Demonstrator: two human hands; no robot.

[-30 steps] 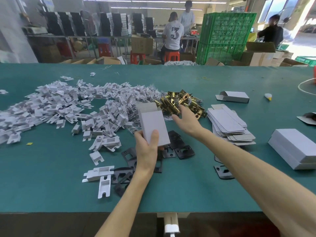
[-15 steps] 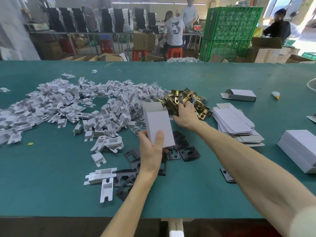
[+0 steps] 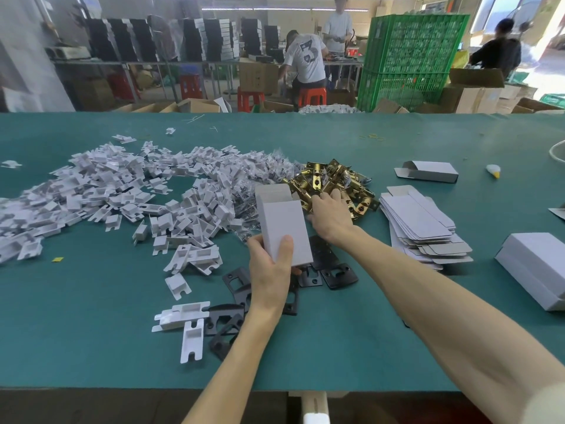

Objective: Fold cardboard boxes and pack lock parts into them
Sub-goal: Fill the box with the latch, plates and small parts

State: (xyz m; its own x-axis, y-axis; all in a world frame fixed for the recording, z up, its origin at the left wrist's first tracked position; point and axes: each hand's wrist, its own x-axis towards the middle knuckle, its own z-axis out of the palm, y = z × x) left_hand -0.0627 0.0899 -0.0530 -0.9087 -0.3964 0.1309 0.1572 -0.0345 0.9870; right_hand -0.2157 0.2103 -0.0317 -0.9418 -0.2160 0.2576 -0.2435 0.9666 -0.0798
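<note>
- Teal table (image 3: 91,347) in a busy packing workshop carries all the parts; we take the white box (image 3: 282,228) as our landmark.
- Our left grip (image 3: 269,276) is wrapped round the box's near end with the thumb across its front face. It holds the box off the table, long axis running away from us, with the open mouth and raised flap at the far end.
- Just right of that mouth lies the heap of brass latches (image 3: 336,182). Our right grip (image 3: 331,212) rests on the heap's near edge, fingers reaching into the parts. We cannot tell whether they have pinched one, because the back of the hand hides the fingertips.
- As we judge it, the next move turns on this: a latch must travel left from the heap to the mouth, then line its long axis up with the box's to slide in.
- Our right grip is the nearer one to the heap; black plates (image 3: 339,273) lie on the table below the box's near end.
</note>
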